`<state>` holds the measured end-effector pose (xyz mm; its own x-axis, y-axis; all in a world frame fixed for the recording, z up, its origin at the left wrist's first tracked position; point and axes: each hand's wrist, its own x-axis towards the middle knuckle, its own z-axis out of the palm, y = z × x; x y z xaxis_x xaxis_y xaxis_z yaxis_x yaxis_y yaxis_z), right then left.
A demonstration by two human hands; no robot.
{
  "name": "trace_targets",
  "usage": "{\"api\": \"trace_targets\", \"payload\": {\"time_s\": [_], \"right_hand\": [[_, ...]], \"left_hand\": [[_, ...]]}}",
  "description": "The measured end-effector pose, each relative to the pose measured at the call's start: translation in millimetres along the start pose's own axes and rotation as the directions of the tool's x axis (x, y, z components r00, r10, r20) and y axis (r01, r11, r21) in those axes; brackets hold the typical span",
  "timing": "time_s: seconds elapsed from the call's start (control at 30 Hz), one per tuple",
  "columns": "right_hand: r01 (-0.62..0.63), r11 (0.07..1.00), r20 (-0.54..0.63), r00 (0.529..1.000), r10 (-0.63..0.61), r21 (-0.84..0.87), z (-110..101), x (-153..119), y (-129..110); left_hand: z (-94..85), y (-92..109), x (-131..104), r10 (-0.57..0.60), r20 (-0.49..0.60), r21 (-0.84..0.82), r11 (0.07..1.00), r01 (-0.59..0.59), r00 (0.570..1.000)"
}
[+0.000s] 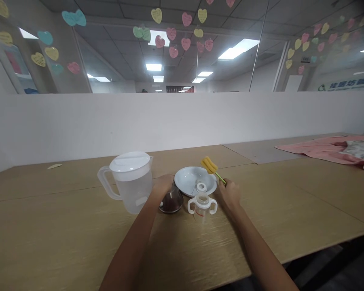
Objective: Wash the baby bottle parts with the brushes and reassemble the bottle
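Note:
My right hand (230, 194) is closed on the green handle of a yellow sponge brush (210, 165), whose head is raised over the right rim of a white bowl (182, 184). A white ring-shaped cap (201, 187) lies in the bowl. Just in front of it stands a clear bottle with two white handles (202, 206). My left hand (164, 184) is at the top of a dark, wide-based container (171, 201), left of the bottle; its fingers are partly hidden, and I cannot make out its grip.
A clear lidded pitcher (134, 186) stands left of my left hand. A pink cloth (309, 146) lies at the far right of the wooden table (291, 202). Behind the table rises a white wall (176, 121) with glass above.

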<state>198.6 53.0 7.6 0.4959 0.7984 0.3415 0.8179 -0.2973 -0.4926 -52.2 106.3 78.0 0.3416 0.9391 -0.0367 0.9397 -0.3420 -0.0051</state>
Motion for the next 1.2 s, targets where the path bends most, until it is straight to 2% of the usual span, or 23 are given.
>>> {"api": "trace_targets", "payload": {"time_s": [0.17, 0.3, 0.4, 0.53, 0.67, 0.8, 0.9, 1.07, 1.2], "right_hand": [[-0.124, 0.983, -0.015, 0.992, 0.127, 0.137, 5.8, 2.2, 0.8], [-0.167, 0.96, -0.036, 0.983, 0.179, 0.225, 7.7, 2.5, -0.1], [-0.164, 0.962, -0.021, 0.985, 0.173, 0.218, 8.1, 2.5, -0.8], [-0.143, 0.97, -0.013, 0.989, 0.148, 0.194, 10.1, 3.3, -3.0], [-0.097, 0.978, -0.023, 0.994, 0.103, 0.184, 11.5, 5.0, -7.2], [-0.075, 0.982, -0.061, 0.994, 0.087, 0.175, 9.0, 5.8, -9.9], [-0.08, 0.982, -0.08, 0.992, 0.095, 0.172, 6.5, 5.8, -10.1], [0.006, 0.976, -0.093, 0.996, 0.014, 0.217, 5.0, 3.0, -10.1], [0.114, 0.968, -0.111, 0.99, -0.091, 0.223, 5.6, -0.9, -11.1]], "left_hand": [[-10.8, 6.8, -7.6, 0.102, -0.071, -0.058, 0.993, -0.106, 0.992], [-19.5, 26.5, -4.6, 0.31, -0.084, -0.188, 0.929, -0.32, 0.947], [-12.4, 51.6, 4.5, 0.394, -0.152, -0.253, 0.871, -0.421, 0.906], [10.1, 79.0, 21.2, 0.397, -0.206, -0.288, 0.849, -0.444, 0.894], [21.1, 80.3, 32.7, 0.378, -0.201, -0.331, 0.842, -0.426, 0.904], [17.9, 67.0, 33.4, 0.349, -0.23, -0.406, 0.814, -0.416, 0.908], [14.3, 59.8, 31.3, 0.307, -0.291, -0.468, 0.78, -0.415, 0.906], [6.2, 58.5, 30.4, 0.117, -0.446, -0.598, 0.699, -0.392, 0.887], [-5.5, 63.1, 22.6, -0.043, -0.546, -0.695, 0.582, -0.423, 0.837]]}}
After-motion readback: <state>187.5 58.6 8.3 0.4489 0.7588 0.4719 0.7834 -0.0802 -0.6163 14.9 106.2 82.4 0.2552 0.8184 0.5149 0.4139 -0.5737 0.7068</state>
